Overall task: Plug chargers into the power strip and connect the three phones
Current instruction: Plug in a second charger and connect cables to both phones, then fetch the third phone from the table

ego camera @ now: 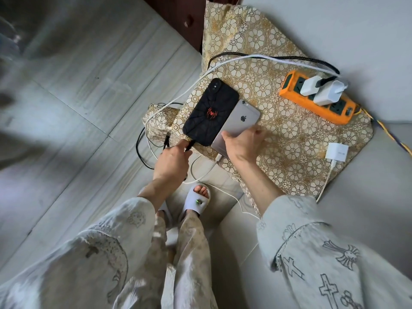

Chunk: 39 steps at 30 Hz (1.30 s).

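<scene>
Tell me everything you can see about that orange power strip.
The orange power strip is a long bar with dark sockets, its casing seemingly plastic. It lies flat and slanted on the gold flower-patterned cloth, near its far right edge. Two white chargers sit plugged in side by side near its middle, with cables running off them. A twisted yellow and dark cord leaves its right end. Neither hand touches it.

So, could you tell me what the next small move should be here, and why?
Probably push the black plug home into the black phone: the left hand pinches it right at the phone's bottom edge, while the right hand steadies the silver phone beside it.
</scene>
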Each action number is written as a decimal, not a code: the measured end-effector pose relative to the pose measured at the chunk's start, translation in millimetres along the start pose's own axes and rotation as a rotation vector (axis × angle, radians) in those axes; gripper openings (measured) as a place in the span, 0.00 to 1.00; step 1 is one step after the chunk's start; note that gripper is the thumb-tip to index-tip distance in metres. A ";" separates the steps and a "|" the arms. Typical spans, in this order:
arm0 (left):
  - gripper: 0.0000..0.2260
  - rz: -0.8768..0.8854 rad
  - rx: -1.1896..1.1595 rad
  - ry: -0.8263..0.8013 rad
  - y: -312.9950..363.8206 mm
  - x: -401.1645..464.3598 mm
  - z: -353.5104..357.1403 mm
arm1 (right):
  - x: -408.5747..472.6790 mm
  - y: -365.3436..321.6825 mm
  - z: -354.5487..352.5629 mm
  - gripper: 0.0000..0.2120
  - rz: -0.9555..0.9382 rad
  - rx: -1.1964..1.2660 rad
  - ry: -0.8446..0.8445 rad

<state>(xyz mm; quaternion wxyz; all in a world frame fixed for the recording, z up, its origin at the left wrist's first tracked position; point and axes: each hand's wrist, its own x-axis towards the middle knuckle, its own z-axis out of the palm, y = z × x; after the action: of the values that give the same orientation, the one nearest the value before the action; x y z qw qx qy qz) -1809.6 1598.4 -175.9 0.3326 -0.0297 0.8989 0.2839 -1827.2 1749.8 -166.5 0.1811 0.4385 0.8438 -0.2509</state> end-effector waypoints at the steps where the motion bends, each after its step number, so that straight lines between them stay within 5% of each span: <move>1: 0.12 0.005 0.018 -0.004 0.1 0.4 -0.5 | 0.7 -0.4 -0.9 0.41 0.010 0.015 -0.014; 8: 0.18 0.060 0.049 -0.124 -9.9 -2.8 -22.1 | -17.1 13.5 -21.5 0.31 -0.088 0.096 -0.174; 16: 0.18 -0.058 -0.117 0.017 -43.3 -115.3 -103.0 | -134.8 -2.0 -64.0 0.22 -0.146 0.170 -0.402; 29: 0.13 -0.326 -0.580 0.732 -148.9 -383.3 -243.1 | -394.6 -174.6 -71.9 0.17 -0.932 -0.048 -0.781; 39: 0.13 -0.583 -0.756 1.230 -305.7 -593.5 -274.7 | -684.2 -238.2 29.8 0.16 -1.513 -0.403 -0.998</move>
<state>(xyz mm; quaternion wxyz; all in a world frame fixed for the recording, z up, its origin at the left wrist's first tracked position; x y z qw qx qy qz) -1434.0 1116.5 208.6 -0.1975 -0.5283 0.7197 0.4047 -1646.4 1171.7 232.1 0.3840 -0.4273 0.7572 -0.3107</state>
